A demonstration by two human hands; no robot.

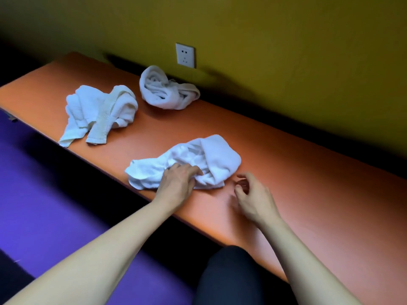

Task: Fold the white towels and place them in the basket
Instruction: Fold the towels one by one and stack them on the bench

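Towel under the left hand [176, 181]: white terry cloth [211, 159], soft, nubby pile, matt, crumpled; the two towels beyond that hand, one [99, 111] with a flatter woven band along its hem, the other [165, 91] a bunched roll, same matt looped cloth. Orange tabletop [308, 194] beneath the right hand [253, 194]: smooth, hard, laminate-like, faint satin sheen. Socket plate [185, 55] far beyond both hands: white, smooth plastic on a matt painted yellow wall [286, 51].
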